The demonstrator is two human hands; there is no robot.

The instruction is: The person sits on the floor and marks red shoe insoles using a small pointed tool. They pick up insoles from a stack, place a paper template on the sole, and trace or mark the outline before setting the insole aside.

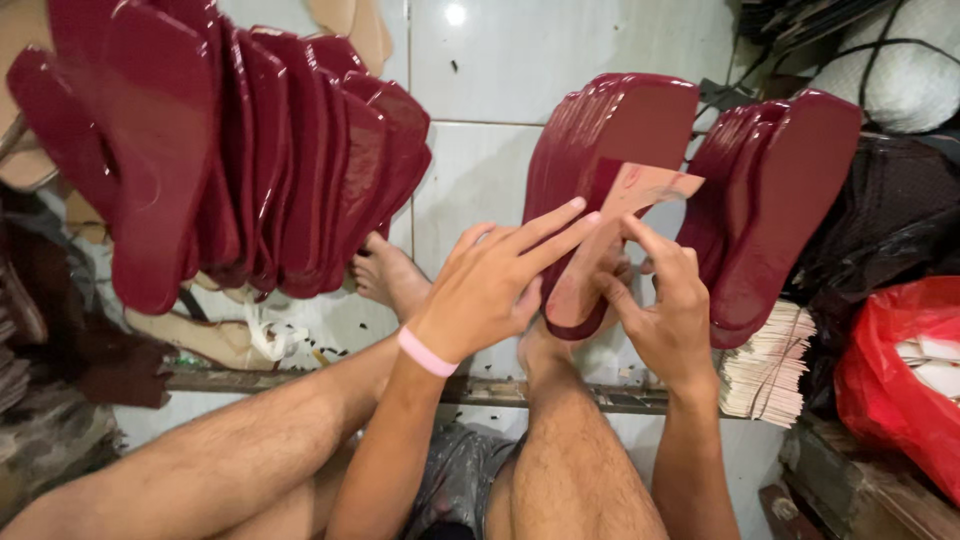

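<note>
Tiled floor (pixel 480 170), maroon insole stacks (pixel 250 150) done; my left hand (pixel 490 285) and right hand (pixel 665 300) both closed on one unfinished insole (pixel 600 250).

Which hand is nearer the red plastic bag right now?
Right. The right hand grips the insole piece on the side toward the red plastic bag; the left hand presses the piece from the far side.

Those dark red foot-shaped insoles (pixel 250 150) have a super glossy, patent-leather kind of shine, smooth all over. The one being held, the insole with a matt pinkish card backing (pixel 610 240), looks dull and papery on that side. White floor tiles (pixel 560 50) are glazed and reflective. The red plastic bag (pixel 900 370) is thin and crinkly, and the pink wristband (pixel 427 352) looks rubbery.
</note>
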